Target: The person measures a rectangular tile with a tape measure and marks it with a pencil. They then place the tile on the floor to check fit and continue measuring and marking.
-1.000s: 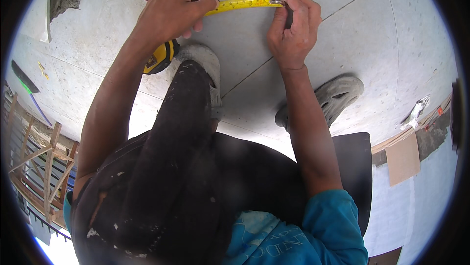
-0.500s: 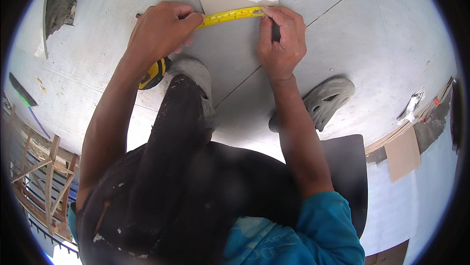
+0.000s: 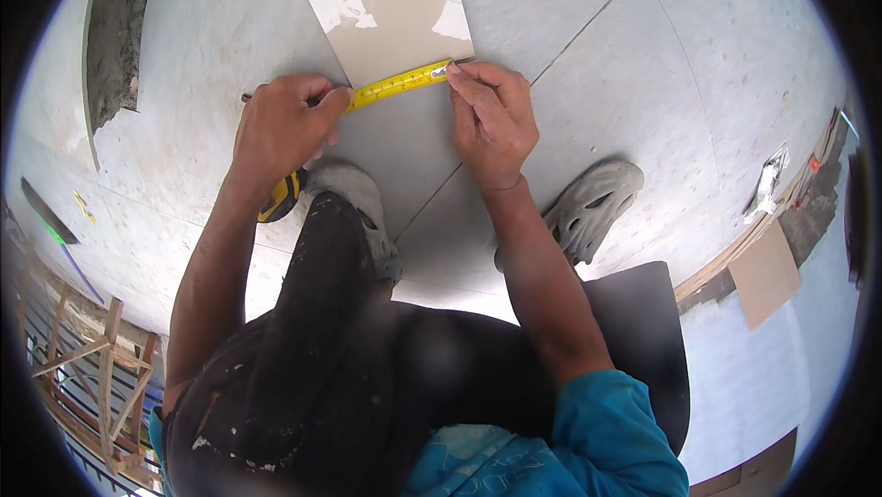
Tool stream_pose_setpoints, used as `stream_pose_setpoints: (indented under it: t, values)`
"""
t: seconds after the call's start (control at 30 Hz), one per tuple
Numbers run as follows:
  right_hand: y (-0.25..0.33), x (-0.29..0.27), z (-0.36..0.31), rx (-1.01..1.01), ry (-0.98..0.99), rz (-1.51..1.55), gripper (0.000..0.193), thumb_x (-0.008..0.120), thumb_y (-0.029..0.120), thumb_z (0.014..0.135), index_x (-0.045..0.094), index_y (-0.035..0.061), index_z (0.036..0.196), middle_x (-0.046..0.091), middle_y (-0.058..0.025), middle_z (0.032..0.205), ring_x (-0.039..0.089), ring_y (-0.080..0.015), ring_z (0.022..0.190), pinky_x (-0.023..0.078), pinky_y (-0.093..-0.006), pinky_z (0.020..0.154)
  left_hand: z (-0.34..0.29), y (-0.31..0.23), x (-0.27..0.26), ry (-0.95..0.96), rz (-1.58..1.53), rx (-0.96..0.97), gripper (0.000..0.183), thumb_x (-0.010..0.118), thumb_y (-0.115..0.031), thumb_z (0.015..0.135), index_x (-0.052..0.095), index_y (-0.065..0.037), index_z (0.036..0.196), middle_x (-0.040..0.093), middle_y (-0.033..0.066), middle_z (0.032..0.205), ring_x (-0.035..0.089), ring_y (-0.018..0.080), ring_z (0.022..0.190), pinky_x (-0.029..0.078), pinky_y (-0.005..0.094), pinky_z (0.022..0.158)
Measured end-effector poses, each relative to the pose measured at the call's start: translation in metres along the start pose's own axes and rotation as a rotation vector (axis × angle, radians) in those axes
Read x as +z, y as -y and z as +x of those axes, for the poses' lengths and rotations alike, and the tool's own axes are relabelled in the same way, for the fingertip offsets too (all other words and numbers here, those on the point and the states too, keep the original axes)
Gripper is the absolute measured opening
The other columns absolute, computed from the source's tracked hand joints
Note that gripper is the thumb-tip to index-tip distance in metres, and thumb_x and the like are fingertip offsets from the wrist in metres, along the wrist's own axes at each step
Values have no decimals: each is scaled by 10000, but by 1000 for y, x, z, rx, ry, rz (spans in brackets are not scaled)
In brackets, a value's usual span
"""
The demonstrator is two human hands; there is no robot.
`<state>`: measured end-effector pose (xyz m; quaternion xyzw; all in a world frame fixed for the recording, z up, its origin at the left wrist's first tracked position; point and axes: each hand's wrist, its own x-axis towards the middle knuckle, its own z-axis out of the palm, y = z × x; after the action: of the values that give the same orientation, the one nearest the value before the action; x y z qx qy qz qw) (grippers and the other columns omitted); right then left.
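A yellow tape measure blade is stretched along the near edge of a beige tile on the grey floor. My left hand is closed on the blade at the tile's near left corner. A short dark stick end shows beside its knuckles; what it is I cannot make out. The black and yellow tape case sits partly hidden behind my left forearm. My right hand pinches the hooked end of the blade by the tile's near right corner.
My grey clogs stand on the tiled floor close behind my hands. Rough cement shows at the far left. A broom and a wooden frame are at the left. Another beige tile piece leans at the right wall.
The view has shifted, so the tile and both hands appear lower and further left, with more of the tile showing. Both hands keep hold of the tape blade.
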<state>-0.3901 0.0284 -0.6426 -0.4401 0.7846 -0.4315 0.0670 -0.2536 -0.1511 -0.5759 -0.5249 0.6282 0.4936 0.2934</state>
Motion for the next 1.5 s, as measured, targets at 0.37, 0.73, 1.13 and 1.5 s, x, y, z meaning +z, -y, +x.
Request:
stream_pose_setpoints:
  t: [0.37, 0.73, 1.13, 1.5]
  values:
    - [3, 0, 10, -37, -3, -7, 267, 735, -123, 729, 734, 40, 941, 676, -58, 916, 618, -177, 795, 492, -259, 647, -3, -4, 0, 7, -38, -37, 318, 594, -322, 899, 707, -28, 854, 649, 65, 623, 590, 121, 481, 474, 275, 527]
    - [19, -2, 11, 91, 32, -12, 245, 704, -109, 707, 706, 38, 902, 660, -71, 876, 615, -230, 765, 493, -316, 654, 0, 14, 1, -49, 43, 88, 296, 605, -304, 899, 706, -31, 841, 674, 58, 631, 620, 125, 498, 505, 286, 534]
    - [22, -6, 19, 71, 57, -18, 238, 714, -108, 707, 702, 28, 901, 652, -80, 893, 608, -228, 780, 500, -314, 626, -1, 13, 4, -93, -4, 113, 284, 643, -312, 857, 723, -43, 809, 654, 164, 654, 646, 322, 579, 510, 407, 599]
    - [18, -3, 19, 42, 65, -29, 274, 720, -95, 687, 703, 42, 924, 653, -73, 914, 619, -227, 765, 512, -310, 617, 1, 17, 3, -114, 70, 198, 260, 645, -266, 893, 711, -29, 808, 649, 102, 602, 611, 199, 488, 488, 331, 535]
